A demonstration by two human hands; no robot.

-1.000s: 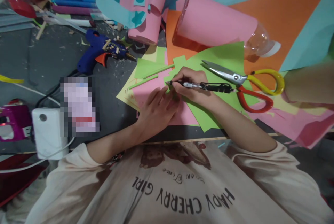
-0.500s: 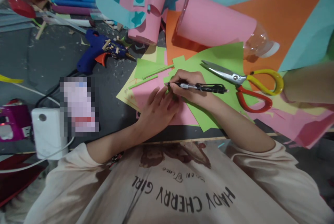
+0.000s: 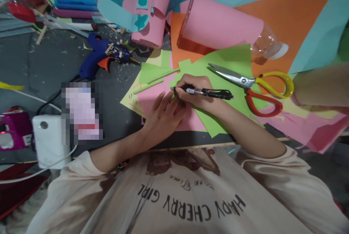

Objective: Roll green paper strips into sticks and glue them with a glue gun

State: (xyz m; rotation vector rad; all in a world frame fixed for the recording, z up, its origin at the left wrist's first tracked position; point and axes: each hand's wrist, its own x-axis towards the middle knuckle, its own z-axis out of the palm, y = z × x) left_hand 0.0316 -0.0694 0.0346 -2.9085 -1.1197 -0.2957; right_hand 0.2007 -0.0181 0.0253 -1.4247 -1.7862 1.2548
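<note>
A black pen [image 3: 215, 92] rests in my right hand [image 3: 197, 90], pinched near its tip over the paper. The tip meets a small green piece by my left fingertips, partly hidden by the fingers. My left hand [image 3: 165, 115] lies flat with fingers stretched on pink paper [image 3: 145, 97]. Under my right wrist spreads a green sheet [image 3: 226, 59]. Two thin green strips [image 3: 148, 87] lie just beyond my left hand. Scissors [image 3: 245, 81] with one yellow and one red handle lie partly spread on the green sheet, right of my right hand.
A blue glue gun [image 3: 95, 54] lies at left, near a blurred-out phone-like rectangle [image 3: 83, 112] and a white power bank [image 3: 50, 139]. A pink-wrapped plastic bottle [image 3: 223, 24] lies on orange paper [image 3: 294, 19]. Another person's arm [image 3: 321, 84] reaches in at the right edge.
The pen's rear end has dipped and swung slightly, with its tip still at the paper. My left hand stays in place. The whole view has shifted a little.
</note>
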